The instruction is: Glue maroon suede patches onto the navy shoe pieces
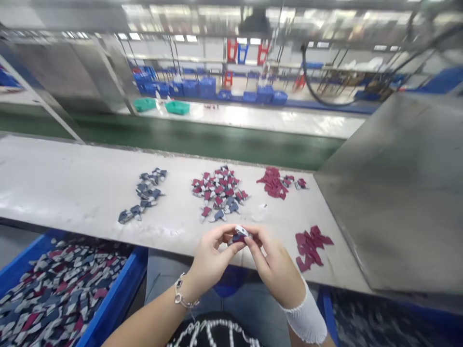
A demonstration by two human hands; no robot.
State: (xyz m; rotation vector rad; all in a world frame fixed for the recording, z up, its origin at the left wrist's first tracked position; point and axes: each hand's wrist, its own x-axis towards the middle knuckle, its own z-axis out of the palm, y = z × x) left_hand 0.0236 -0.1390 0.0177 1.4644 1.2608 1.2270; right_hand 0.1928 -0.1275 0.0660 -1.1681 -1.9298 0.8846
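Both my hands meet over the near edge of the white table, their fingers closed round one small part point(240, 235), grey-white on top with dark red and dark blue below. My left hand point(211, 258), with a bracelet at the wrist, pinches it from the left. From the right, my right hand point(273, 265), in a white wrist sleeve, grips the same part; fingers cover much of it. Just beyond lies a pile of similar red, grey and blue parts point(219, 188). A small white piece point(259, 212) rests right of that pile.
Dark blue-grey parts point(144, 193) lie at the left on the table point(72, 178). Flat dark red pieces form a far heap point(273, 183) and a near heap point(311, 246). A blue bin point(135, 270) full of parts stands at left. A metal housing point(405, 193) bounds the right.
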